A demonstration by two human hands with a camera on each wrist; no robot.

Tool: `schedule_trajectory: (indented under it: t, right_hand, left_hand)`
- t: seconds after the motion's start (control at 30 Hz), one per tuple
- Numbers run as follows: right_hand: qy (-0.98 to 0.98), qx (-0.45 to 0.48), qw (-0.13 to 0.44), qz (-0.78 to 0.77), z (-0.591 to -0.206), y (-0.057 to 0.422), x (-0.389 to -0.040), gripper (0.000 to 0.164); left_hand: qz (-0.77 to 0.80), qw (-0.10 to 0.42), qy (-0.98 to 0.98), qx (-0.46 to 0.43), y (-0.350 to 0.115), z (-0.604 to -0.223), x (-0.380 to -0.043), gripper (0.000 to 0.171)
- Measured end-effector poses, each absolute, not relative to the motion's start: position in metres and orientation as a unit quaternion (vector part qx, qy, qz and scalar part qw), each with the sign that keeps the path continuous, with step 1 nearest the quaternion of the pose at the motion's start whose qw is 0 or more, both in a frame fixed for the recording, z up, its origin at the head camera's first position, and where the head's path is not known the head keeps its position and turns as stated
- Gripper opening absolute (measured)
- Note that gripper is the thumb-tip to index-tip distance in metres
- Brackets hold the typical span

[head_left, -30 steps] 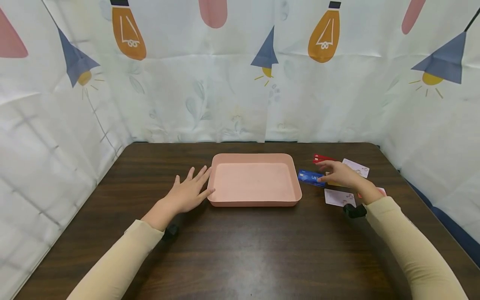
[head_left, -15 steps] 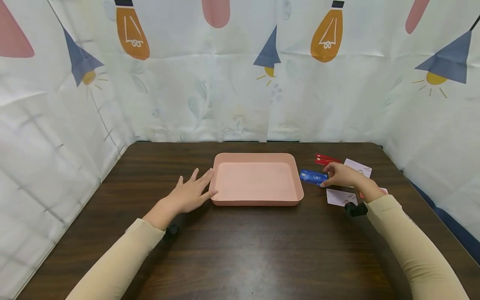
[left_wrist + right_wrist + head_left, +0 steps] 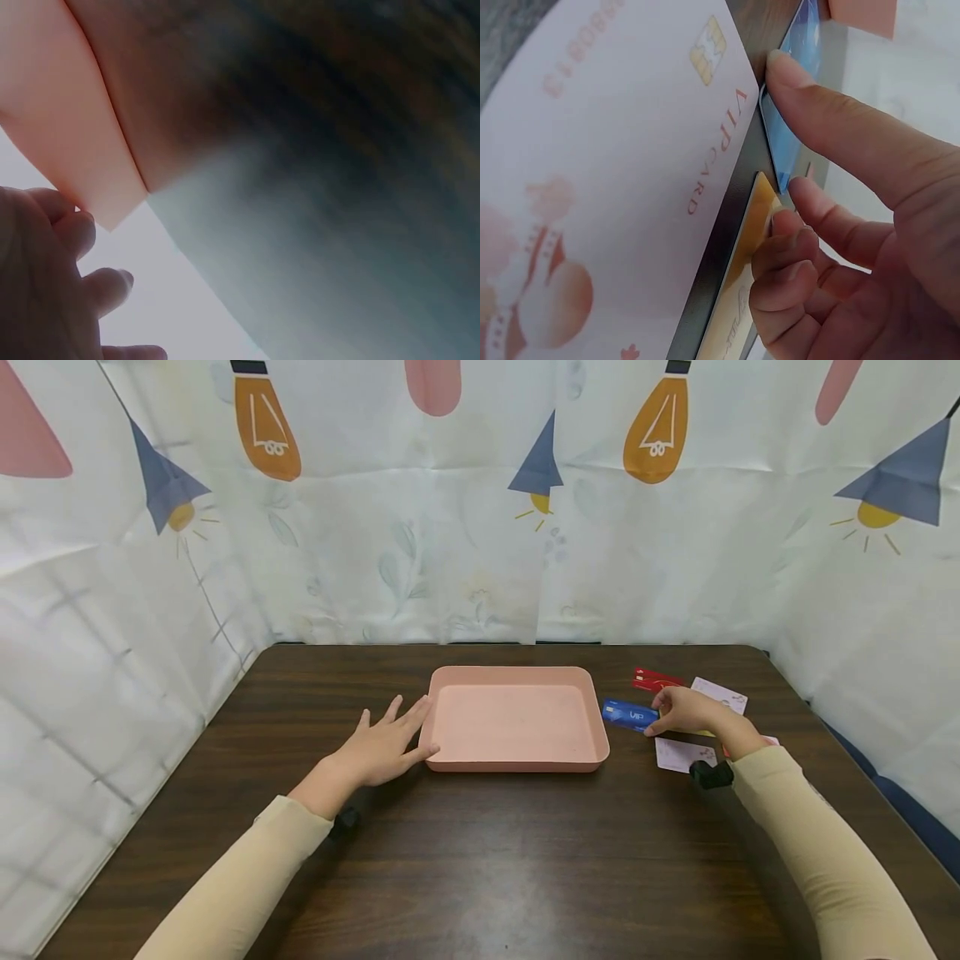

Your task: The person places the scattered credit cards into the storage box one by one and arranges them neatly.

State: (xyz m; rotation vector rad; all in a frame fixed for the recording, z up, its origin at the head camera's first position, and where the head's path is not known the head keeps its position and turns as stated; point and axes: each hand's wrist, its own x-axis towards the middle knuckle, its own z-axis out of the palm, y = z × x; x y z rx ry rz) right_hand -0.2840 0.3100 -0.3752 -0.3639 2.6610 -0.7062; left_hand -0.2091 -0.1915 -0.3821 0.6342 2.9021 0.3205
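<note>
Just right of centre in the head view, the blue VIP card (image 3: 628, 715) lies on the dark table (image 3: 480, 852) and is now pinched across its right end by the thumb and forefinger of the right hand (image 3: 681, 710), which were parted wider a second ago; a hold seems gained, with no lift shown. The gold card (image 3: 735, 300), lower centre in the right wrist view, is left unpinched. At frame centre, the pink tray (image 3: 517, 718) is still touched at its left rim by the spread left hand (image 3: 375, 752).
</note>
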Motion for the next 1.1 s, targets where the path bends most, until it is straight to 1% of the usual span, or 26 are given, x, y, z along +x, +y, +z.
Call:
schedule_trajectory:
  t: [0.17, 0.37, 0.5, 0.73, 1.1]
  right_hand:
    - [0.942, -0.125, 0.183, -0.252, -0.376, 0.311, -0.285, 0.054]
    - [0.941, -0.115, 0.171, -0.269, -0.376, 0.310, -0.284, 0.052]
    - [0.932, -0.116, 0.172, -0.299, -0.374, 0.308, -0.283, 0.050]
    - [0.922, -0.097, 0.183, -0.329, -0.373, 0.306, -0.282, 0.053]
    - [0.888, -0.077, 0.184, -0.414, -0.378, 0.317, -0.282, 0.046]
  left_hand:
    - [0.098, 0.074, 0.968, 0.217, -0.192, -0.382, -0.209, 0.094]
    - [0.084, 0.067, 0.968, 0.226, -0.191, -0.382, -0.209, 0.101]
    - [0.082, 0.066, 0.969, 0.225, -0.191, -0.382, -0.210, 0.101]
    - [0.080, 0.066, 0.969, 0.223, -0.191, -0.382, -0.210, 0.100]
    - [0.086, 0.067, 0.969, 0.222, -0.192, -0.383, -0.210, 0.101]
